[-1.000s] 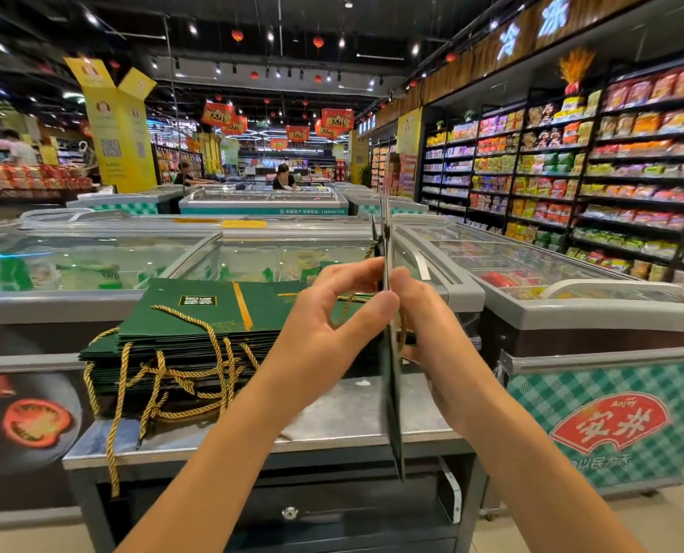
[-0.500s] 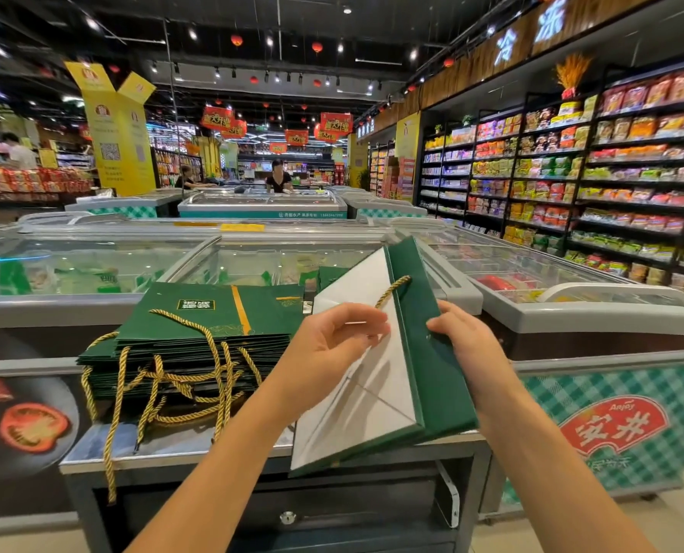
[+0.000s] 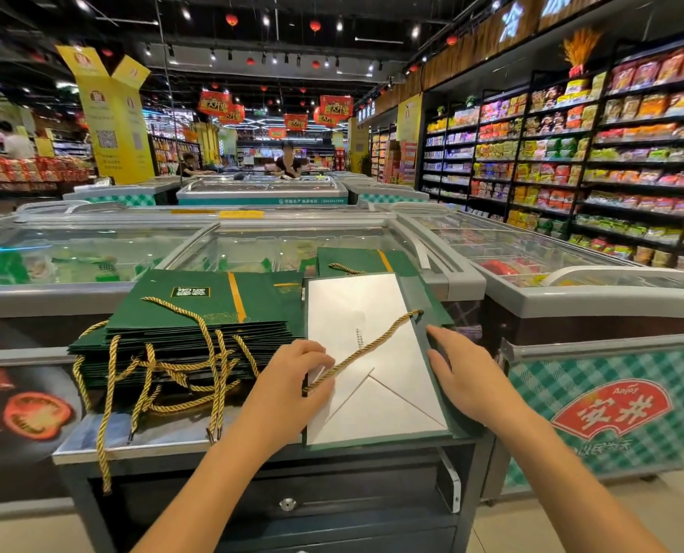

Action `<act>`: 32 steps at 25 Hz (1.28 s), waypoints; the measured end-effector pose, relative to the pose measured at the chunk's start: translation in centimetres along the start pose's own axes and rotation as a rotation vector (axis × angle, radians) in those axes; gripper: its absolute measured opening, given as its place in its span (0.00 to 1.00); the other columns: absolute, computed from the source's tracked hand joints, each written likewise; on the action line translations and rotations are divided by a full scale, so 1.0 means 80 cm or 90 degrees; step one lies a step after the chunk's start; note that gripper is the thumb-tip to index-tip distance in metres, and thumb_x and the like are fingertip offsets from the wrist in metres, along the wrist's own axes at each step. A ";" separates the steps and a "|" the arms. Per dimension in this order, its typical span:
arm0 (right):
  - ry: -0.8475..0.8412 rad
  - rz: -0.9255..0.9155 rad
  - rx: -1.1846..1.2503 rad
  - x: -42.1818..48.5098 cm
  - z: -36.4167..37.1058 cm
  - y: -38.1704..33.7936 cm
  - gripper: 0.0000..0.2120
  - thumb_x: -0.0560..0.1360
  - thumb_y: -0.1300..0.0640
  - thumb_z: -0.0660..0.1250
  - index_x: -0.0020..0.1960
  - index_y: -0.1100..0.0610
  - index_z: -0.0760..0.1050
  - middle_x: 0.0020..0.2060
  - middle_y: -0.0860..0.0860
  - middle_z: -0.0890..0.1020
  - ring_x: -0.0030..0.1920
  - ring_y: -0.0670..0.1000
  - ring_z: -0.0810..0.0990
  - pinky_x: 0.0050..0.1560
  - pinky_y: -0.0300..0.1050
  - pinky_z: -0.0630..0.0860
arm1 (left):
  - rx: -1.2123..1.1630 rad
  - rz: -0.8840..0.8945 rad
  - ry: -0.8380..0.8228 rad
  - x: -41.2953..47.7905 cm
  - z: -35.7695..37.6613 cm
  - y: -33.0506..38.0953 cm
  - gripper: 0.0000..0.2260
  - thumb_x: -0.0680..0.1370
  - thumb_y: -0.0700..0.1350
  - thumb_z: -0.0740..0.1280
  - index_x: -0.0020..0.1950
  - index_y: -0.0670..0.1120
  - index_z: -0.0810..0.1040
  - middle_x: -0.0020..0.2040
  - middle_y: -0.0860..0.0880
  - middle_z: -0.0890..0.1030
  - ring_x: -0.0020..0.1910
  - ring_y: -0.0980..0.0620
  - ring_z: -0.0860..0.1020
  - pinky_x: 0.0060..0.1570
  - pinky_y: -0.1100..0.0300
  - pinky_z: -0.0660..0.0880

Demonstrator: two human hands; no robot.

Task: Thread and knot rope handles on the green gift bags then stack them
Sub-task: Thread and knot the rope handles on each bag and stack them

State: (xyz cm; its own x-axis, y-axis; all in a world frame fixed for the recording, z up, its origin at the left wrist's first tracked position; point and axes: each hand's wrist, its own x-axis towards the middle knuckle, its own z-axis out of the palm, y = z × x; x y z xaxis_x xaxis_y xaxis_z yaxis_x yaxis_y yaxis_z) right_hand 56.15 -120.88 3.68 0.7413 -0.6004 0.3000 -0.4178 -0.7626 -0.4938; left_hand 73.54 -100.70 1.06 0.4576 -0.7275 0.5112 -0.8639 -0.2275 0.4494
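scene: supermarket aisle, head view looking down at a metal bench (image 3: 165,437) in the lower centre of the frame
task bag: green gift bag (image 3: 372,413) lies flat on the bench, lower centre-right, white side up with a green border showing round it; its near edge sits at the bench's front edge
rope: gold rope (image 3: 366,349) lies diagonally across the white face, from upper right by the bag's right edge down to lower left
left hand: left hand (image 3: 288,389) rests on the bag's left edge, fingers bent down onto the white face; the rope's lower end meets the fingers
left grip: cannot tell whether the rope is pinched or only pressed under the fingers
right hand: right hand (image 3: 468,381) lies on the bag's right green edge, palm down
right grip: fingers straight and apart, holding nothing, just pressing the bag flat
stack: pile of green bags (image 3: 212,309) left of centre, just beside the task bag, printed side up with an orange stripe
stack handles: gold rope handles (image 3: 165,377) hang off the pile's near side, some over the bench front
other bag: one more green bag (image 3: 364,261) behind the task bag, on a freezer lid, a gold rope on it
freezers: glass-topped chest freezers (image 3: 93,249) behind the bench and to the right
shelves: stocked shelves (image 3: 611,153) along the upper right of the frame
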 end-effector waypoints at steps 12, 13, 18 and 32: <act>0.079 -0.034 -0.035 0.000 0.024 0.023 0.23 0.85 0.50 0.57 0.79 0.51 0.64 0.69 0.51 0.77 0.65 0.54 0.77 0.61 0.53 0.76 | 0.095 -0.130 -0.070 -0.034 -0.039 -0.010 0.06 0.81 0.45 0.66 0.53 0.54 0.82 0.50 0.59 0.76 0.51 0.57 0.74 0.55 0.59 0.74; 0.094 -0.032 -0.022 0.000 0.025 0.024 0.23 0.84 0.50 0.59 0.78 0.52 0.65 0.67 0.53 0.78 0.63 0.55 0.78 0.60 0.52 0.77 | 0.103 -0.129 -0.073 -0.034 -0.041 -0.011 0.06 0.81 0.44 0.67 0.51 0.54 0.82 0.49 0.59 0.76 0.50 0.56 0.74 0.55 0.58 0.74; 0.169 -0.014 0.075 0.001 0.026 0.026 0.22 0.81 0.51 0.67 0.72 0.56 0.70 0.54 0.50 0.85 0.42 0.46 0.78 0.45 0.41 0.75 | -0.075 -0.144 0.018 -0.029 -0.048 0.005 0.06 0.80 0.41 0.68 0.47 0.52 0.82 0.40 0.56 0.81 0.38 0.59 0.79 0.36 0.68 0.74; 0.190 -0.003 0.172 0.003 0.018 0.031 0.13 0.76 0.50 0.73 0.58 0.54 0.78 0.44 0.37 0.80 0.45 0.35 0.81 0.45 0.28 0.76 | -0.542 -0.148 -0.046 0.088 0.041 0.109 0.04 0.76 0.35 0.73 0.50 0.39 0.83 0.45 0.39 0.85 0.43 0.47 0.86 0.47 0.60 0.82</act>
State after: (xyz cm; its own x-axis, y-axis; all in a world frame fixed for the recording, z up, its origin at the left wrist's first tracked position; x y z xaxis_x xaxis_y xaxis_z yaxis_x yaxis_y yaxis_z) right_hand 56.07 -122.54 1.35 0.5413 -0.6705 0.5074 -0.2317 -0.6990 -0.6765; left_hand 68.50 -109.91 6.16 0.5624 -0.7686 0.3048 -0.2883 0.1632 0.9435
